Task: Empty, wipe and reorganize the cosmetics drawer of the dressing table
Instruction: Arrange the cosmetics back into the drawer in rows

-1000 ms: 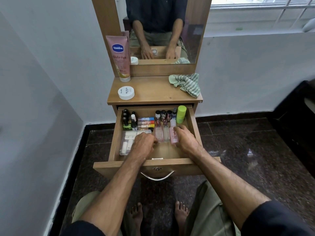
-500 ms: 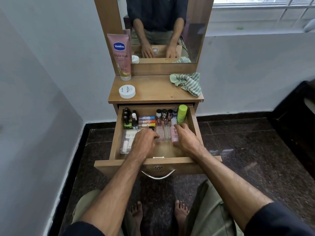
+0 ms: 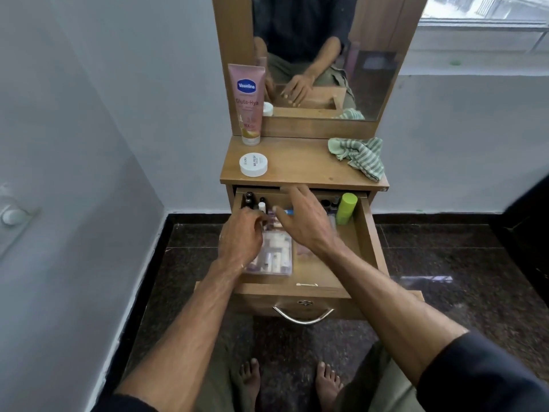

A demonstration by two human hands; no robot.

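Now right hand spread wide over drawer, left hand perhaps pinching bottles, cloth above.

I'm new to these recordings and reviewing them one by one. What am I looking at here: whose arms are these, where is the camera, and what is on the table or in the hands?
There is no machine: a person wears one wide-angle camera on the head, looking down at their own bare arms. The mirror above reflects them.

The left hand curls over small bottles at the drawer's back left, beside a clear plastic box of small cosmetics; whether it grips anything is unclear. The right hand hovers open above the drawer's middle, holding nothing. A green bottle stands at the back right.

On the tabletop stand a pink Vaseline tube and a white jar, with a striped green cloth lying crumpled on the right.
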